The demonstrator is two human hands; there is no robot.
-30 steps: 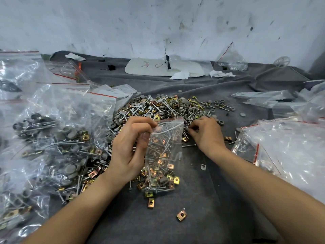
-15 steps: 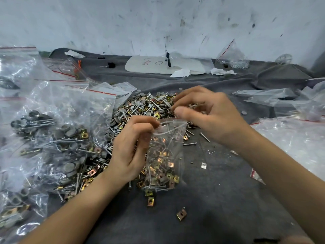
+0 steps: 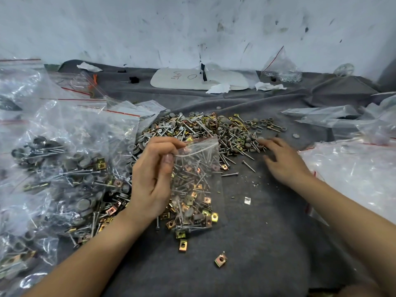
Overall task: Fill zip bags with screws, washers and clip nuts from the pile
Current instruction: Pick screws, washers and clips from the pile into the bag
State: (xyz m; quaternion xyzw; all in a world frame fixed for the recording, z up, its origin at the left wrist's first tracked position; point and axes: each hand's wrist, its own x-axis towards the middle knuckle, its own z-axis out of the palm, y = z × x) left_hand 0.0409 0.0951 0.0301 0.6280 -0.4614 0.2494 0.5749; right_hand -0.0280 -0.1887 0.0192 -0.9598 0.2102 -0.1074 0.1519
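Over the grey cloth (image 3: pixel 267 243), head view: the left hand (image 3: pixel 154 179) is pinching the zip bag (image 3: pixel 197 185) by its mouth, the bag hanging upright and part-filled. The right hand (image 3: pixel 282 161), nearer the pile (image 3: pixel 203 129), is reaching with fingers spread and holding nothing. Washers are lying at its fingertips, the bag mouth just to its left. Filled bags (image 3: pixel 64 168) are crowding the far left.

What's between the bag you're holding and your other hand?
Head view: loose screws and a clip nut lie on grey cloth between the zip bag and right hand.
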